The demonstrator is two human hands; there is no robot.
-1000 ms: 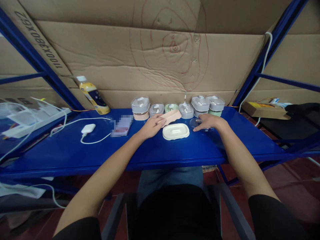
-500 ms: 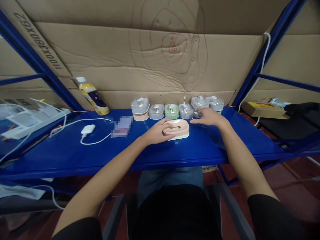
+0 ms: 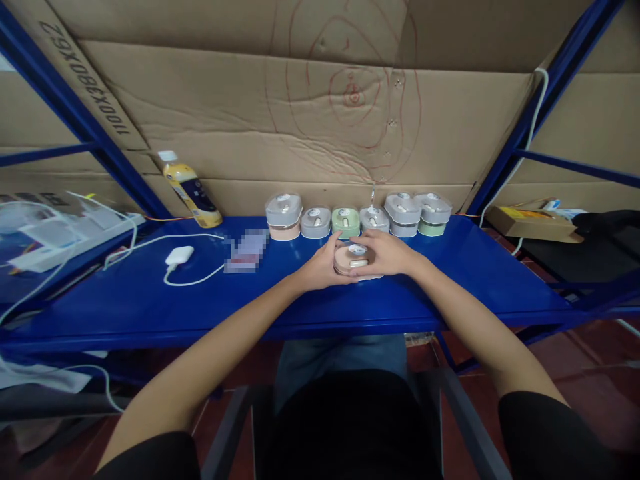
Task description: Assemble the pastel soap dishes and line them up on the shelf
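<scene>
On the blue tabletop in front of me sits a small, rounded pink box (image 3: 341, 260). A clear lid (image 3: 357, 249) with a round sticker and a light oblong part covers its top. Wrapped around the box's left side is my left hand (image 3: 320, 268). My right hand (image 3: 389, 255) grips the lid and box from the right, fingers curved over the top. Together the hands hide much of its sides, so I cannot tell whether the lid is fully seated. Just behind it stand a green lidded box (image 3: 346, 223) and a grey lidded box (image 3: 316, 223).
More lidded boxes stand stacked at the left (image 3: 283, 213) and right (image 3: 403, 215) of the row, against a cardboard wall (image 3: 215, 113). To the left are a yellow drink bottle (image 3: 190, 193), a white charger (image 3: 179, 256) with a cable, and a blurred-out flat object (image 3: 247, 252).
My right hand has come left from the row's right end to the pink box, bringing the clear lid onto its top. My left hand has stayed on the box.
</scene>
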